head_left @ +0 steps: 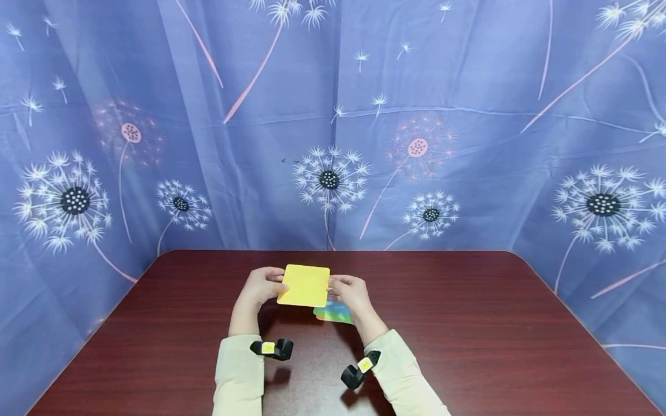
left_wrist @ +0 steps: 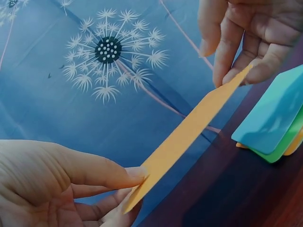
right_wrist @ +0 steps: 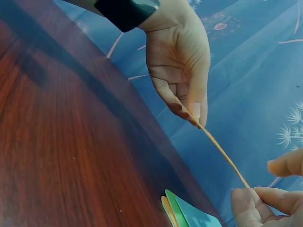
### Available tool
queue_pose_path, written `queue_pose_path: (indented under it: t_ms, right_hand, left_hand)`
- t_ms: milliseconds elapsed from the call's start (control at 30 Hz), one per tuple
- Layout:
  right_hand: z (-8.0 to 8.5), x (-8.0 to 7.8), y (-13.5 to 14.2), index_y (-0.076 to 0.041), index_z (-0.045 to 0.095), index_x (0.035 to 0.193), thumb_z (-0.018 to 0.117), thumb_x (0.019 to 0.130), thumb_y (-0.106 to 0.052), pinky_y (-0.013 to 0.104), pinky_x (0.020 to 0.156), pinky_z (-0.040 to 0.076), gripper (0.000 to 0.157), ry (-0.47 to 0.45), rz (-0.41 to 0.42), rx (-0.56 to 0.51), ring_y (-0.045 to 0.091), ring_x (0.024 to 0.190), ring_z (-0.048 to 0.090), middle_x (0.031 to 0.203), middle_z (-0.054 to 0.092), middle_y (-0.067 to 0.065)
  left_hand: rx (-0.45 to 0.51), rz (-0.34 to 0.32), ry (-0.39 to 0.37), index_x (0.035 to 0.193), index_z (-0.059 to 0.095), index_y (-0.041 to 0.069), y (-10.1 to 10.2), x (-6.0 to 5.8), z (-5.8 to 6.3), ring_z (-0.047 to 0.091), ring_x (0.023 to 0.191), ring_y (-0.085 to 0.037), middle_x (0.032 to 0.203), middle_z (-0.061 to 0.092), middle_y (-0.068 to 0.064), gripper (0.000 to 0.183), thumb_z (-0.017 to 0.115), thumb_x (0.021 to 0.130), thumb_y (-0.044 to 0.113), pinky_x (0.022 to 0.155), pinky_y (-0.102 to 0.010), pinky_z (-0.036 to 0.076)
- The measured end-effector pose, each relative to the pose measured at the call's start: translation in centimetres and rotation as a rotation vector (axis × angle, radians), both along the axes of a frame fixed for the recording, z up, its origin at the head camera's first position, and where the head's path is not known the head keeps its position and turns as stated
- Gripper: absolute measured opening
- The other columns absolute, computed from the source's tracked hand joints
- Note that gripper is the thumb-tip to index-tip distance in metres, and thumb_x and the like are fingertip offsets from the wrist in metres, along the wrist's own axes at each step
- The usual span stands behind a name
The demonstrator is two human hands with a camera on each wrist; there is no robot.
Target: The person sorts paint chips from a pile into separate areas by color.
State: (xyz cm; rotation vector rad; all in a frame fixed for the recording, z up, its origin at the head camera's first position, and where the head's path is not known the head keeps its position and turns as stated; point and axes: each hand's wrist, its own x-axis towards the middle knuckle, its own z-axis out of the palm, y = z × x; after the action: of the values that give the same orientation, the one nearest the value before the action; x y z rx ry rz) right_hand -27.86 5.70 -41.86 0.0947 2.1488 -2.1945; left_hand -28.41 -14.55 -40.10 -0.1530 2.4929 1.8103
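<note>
A yellow square card [head_left: 304, 285] is held up above the table, its rounded corners showing in the head view. My left hand [head_left: 262, 288] pinches its left edge, the thumb on the near face and the fingers behind. At the opposite edge, my right hand [head_left: 351, 293] holds the card between its fingertips, with one finger raised away from it in the right wrist view. Both wrist views show the card [left_wrist: 189, 137] tilted and nearly edge-on. Below the right hand lies a small stack of coloured cards [left_wrist: 270, 113], blue on top, with green and orange edges showing.
The dark red wooden table [head_left: 494, 335] extends around the hands. A blue curtain [head_left: 250, 144] with dandelion prints hangs behind and along the sides. Each wrist wears a black strap camera, such as the left one [head_left: 281, 349].
</note>
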Motion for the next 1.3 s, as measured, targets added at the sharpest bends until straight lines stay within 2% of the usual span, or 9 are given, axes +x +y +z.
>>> queue_pose_path:
  t_ms: [133, 300, 433, 633, 867, 1067, 1300]
  right_hand:
    - [0.0, 0.2, -0.5, 0.013, 0.061, 0.113, 0.056, 0.091, -0.008, 0.032, 0.074, 0.057, 0.031, -0.01, 0.038, 0.001, 0.017, 0.078, 0.064, 0.108, 0.063, 0.019]
    - [-0.4, 0.3, -1.1, 0.013, 0.059, 0.115, 0.054, 0.092, -0.011, 0.033, 0.075, 0.057, 0.033, -0.001, 0.079, 0.018, 0.021, 0.085, 0.065, 0.116, 0.06, 0.023]
    - [-0.5, 0.3, -1.7, 0.012, 0.058, 0.118, 0.054, 0.093, -0.014, 0.032, 0.073, 0.057, 0.036, 0.008, 0.114, 0.027, 0.021, 0.086, 0.063, 0.117, 0.06, 0.023]
    - [-0.7, 0.2, -2.0, 0.011, 0.059, 0.118, 0.052, 0.093, -0.014, 0.033, 0.071, 0.056, 0.036, 0.0, 0.164, 0.061, 0.032, 0.091, 0.061, 0.117, 0.059, 0.023]
    - [-1.1, 0.1, -2.6, 0.008, 0.062, 0.115, 0.052, 0.092, -0.012, 0.03, 0.07, 0.056, 0.031, -0.047, 0.198, 0.084, 0.021, 0.082, 0.062, 0.111, 0.061, 0.021]
    - [-1.1, 0.1, -3.5, 0.008, 0.061, 0.118, 0.053, 0.094, -0.015, 0.026, 0.063, 0.054, 0.034, -0.08, 0.194, 0.111, 0.021, 0.08, 0.065, 0.108, 0.064, 0.021]
    - [-0.9, 0.2, -4.4, 0.014, 0.053, 0.123, 0.056, 0.093, -0.013, 0.034, 0.076, 0.057, 0.041, -0.053, 0.232, 0.103, 0.031, 0.091, 0.064, 0.114, 0.061, 0.025]
  left_hand:
    - [-0.052, 0.006, 0.002, 0.124, 0.054, -0.012, -0.3, 0.0, -0.1, 0.055, 0.11, -0.041, 0.119, 0.056, -0.029, 0.043, 0.063, 0.082, -0.009, 0.093, -0.052, 0.047]
    - [-0.106, 0.015, -0.002, 0.121, 0.055, -0.014, -0.8, 0.2, 0.0, 0.055, 0.109, -0.042, 0.117, 0.055, -0.031, 0.04, 0.064, 0.084, -0.005, 0.092, -0.051, 0.048]
    - [-0.134, 0.041, -0.02, 0.121, 0.054, -0.014, -1.2, 0.2, -0.1, 0.053, 0.112, -0.043, 0.121, 0.054, -0.032, 0.039, 0.063, 0.086, -0.002, 0.094, -0.05, 0.047]
    - [-0.137, 0.083, -0.05, 0.119, 0.055, -0.014, -1.5, 0.0, -0.4, 0.054, 0.11, -0.042, 0.123, 0.052, -0.033, 0.036, 0.06, 0.089, 0.003, 0.093, -0.049, 0.047]
    - [-0.154, 0.095, -0.089, 0.116, 0.056, -0.015, -1.9, 0.4, -0.3, 0.058, 0.099, -0.037, 0.122, 0.052, -0.033, 0.034, 0.056, 0.092, 0.009, 0.082, -0.042, 0.051]
    - [-0.165, 0.076, -0.133, 0.12, 0.05, -0.016, -2.2, 0.8, -0.3, 0.051, 0.111, -0.042, 0.126, 0.048, -0.033, 0.039, 0.055, 0.094, 0.013, 0.091, -0.049, 0.047]
    - [-0.191, 0.097, -0.144, 0.122, 0.047, -0.014, -2.6, 0.9, -0.5, 0.05, 0.108, -0.039, 0.126, 0.047, -0.032, 0.041, 0.054, 0.095, 0.015, 0.09, -0.051, 0.046]
